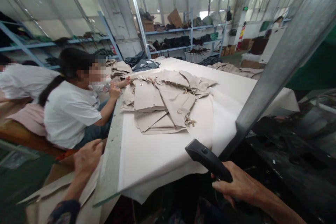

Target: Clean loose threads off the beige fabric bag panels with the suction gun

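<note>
My right hand (233,182) is wrapped round the handle of a black handheld tool (206,155) at the front right edge of a table. My left hand (88,154) is at the lower left, beside the table's left edge, with its fingers curled; what they hold, if anything, is hidden. Under my left forearm lie beige fabric pieces (63,185). On the white-covered table (157,157) sits a heap of beige fabric pieces (149,96) with metal eyelets and a gold-coloured metal fitting (190,122).
A slanted metal post (278,56) rises at the right of the table. At the left sits a person in a white shirt (70,112), hands near the table edge. Dark folded fabric (145,63) lies at the far end, with blue shelves (170,31) behind.
</note>
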`<state>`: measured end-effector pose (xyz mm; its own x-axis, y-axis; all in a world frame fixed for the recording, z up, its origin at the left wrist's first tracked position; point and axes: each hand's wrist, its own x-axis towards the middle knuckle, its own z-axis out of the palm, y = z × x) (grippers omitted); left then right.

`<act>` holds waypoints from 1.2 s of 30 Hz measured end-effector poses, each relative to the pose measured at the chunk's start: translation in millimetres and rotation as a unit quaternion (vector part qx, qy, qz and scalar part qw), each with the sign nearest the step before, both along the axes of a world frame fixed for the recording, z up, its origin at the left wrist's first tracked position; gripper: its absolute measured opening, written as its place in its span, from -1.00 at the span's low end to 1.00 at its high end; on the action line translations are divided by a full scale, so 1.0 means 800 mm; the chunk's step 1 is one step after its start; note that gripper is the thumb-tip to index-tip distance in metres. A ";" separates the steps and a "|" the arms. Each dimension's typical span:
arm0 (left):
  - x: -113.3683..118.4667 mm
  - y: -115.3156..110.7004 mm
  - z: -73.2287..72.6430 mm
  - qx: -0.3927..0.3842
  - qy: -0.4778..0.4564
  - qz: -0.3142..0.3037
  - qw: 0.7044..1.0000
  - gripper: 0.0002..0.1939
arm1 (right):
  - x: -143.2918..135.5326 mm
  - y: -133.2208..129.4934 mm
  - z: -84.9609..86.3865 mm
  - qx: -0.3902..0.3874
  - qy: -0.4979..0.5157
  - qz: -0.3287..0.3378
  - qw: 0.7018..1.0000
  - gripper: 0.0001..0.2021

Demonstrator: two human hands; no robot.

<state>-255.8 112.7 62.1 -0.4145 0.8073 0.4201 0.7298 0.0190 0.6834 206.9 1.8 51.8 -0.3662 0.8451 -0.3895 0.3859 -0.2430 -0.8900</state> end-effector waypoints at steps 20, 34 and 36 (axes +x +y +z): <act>0.275 0.153 -0.098 -0.046 -0.346 -0.255 0.902 -0.76 | -0.050 0.202 -0.004 0.033 0.078 -0.071 0.994 -0.77; 0.281 0.157 -0.103 -0.043 -0.313 -0.245 0.917 -0.78 | -0.030 0.194 -0.001 0.021 0.069 -0.056 0.996 -0.74; 0.281 0.155 -0.100 -0.039 -0.286 -0.248 0.925 -0.78 | -0.039 0.206 -0.004 0.027 0.072 -0.062 0.995 -0.73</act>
